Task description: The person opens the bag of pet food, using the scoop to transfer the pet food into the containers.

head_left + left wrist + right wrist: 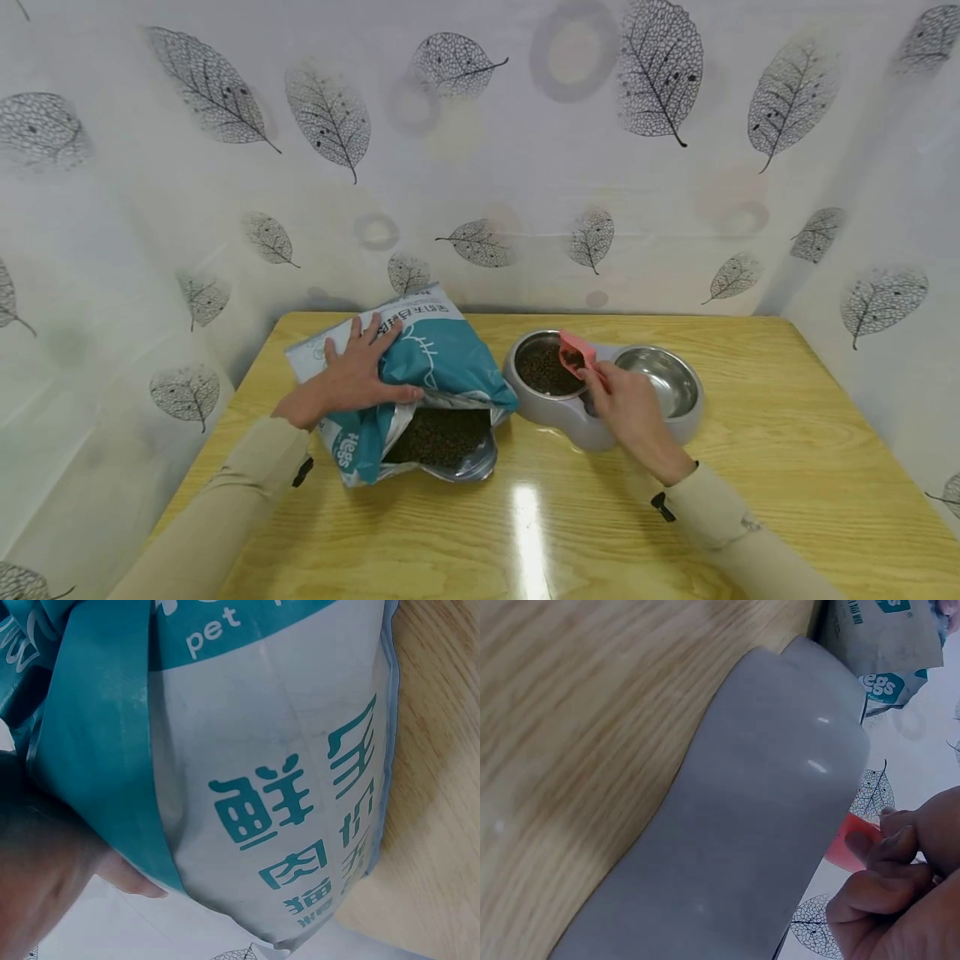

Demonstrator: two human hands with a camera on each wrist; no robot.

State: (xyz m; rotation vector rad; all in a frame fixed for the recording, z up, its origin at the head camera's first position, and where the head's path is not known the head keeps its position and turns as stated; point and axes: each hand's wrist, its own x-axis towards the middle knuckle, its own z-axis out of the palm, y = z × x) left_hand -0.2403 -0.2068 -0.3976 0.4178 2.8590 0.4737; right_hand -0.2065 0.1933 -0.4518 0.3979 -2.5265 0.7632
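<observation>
A teal and white pet food bag [450, 354] lies on its side, its mouth gaping toward the front and brown kibble [442, 437] showing inside. My left hand [354, 375] rests on top of it with the fingers spread. My right hand [626, 408] grips a pink scoop [576, 353] by its handle. Some kibble is in the scoop, which is tilted over the left bowl of a grey double pet feeder [592, 435]. Kibble [546, 371] covers the bottom of that bowl. In the right wrist view, curled fingers [877, 892] hold the scoop beside the feeder's wall.
The feeder's right steel bowl [667, 379] shows bare metal. Everything stands on a wooden table [787, 467]. Behind and at both sides hangs a leaf-patterned white sheet [517, 150], close to the table's back edge.
</observation>
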